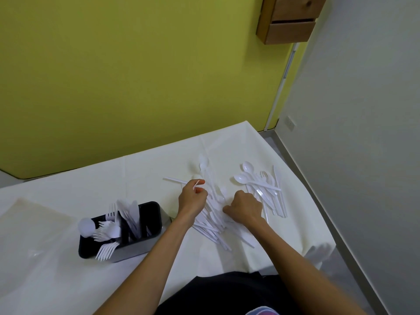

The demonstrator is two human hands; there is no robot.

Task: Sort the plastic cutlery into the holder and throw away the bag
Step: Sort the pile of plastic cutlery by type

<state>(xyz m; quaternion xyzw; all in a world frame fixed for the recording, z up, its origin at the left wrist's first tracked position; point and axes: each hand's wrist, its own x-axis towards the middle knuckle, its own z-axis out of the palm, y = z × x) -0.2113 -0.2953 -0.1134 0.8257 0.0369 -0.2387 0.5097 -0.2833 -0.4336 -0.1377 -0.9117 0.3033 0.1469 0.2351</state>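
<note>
A black cutlery holder (150,241) stands at the left of the white table, with several white plastic forks, spoons and knives sticking out of it. A heap of loose white cutlery (213,226) lies in the middle, and a second group of spoons and forks (259,183) lies to the right. My left hand (192,197) pinches the thin handle of a white piece of cutlery (197,184) over the heap. My right hand (244,206) is curled over the heap, gripping several pieces. A clear plastic bag (34,223) lies flat at the far left.
The white-covered table (147,173) stands against a yellow-green wall, and its right edge drops to a grey floor. A wooden drawer unit (288,21) hangs on the wall at the upper right. My dark-clothed lap (227,294) is at the table's near edge.
</note>
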